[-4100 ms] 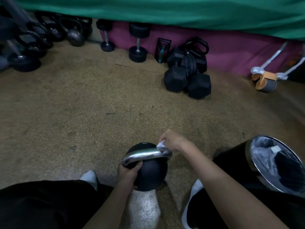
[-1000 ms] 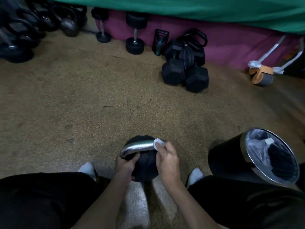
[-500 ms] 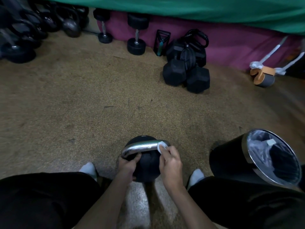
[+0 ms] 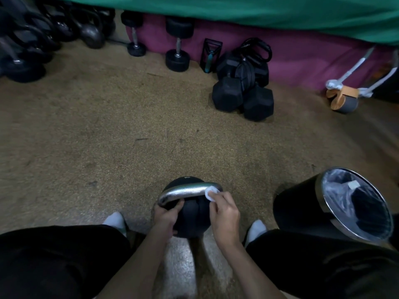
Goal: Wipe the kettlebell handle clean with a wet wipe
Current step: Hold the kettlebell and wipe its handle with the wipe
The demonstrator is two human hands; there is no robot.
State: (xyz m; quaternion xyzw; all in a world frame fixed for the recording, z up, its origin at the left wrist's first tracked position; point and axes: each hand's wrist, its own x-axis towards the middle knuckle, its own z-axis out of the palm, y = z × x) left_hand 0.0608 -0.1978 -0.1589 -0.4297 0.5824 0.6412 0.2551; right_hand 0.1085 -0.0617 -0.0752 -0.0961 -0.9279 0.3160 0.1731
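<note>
As the left hand (image 4: 166,217) grips the kettlebell (image 4: 194,215), the right hand (image 4: 225,214) pinches a wet wipe (image 4: 209,193) — against the handle (image 4: 185,192).

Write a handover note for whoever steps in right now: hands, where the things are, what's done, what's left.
Left hand: grips the kettlebell at the left foot of its handle, steadying it.
Right hand: pinches the wipe and presses it on the handle's right end.
The kettlebell stands upright on the floor. A lined bin stands open to the right.
Done: wiping is under way at the right end. How much of the handle is already clean cannot be told.
Left: probably run the wipe along to the left end, shifting the left hand clear, then drop the wipe in the bin.
</note>
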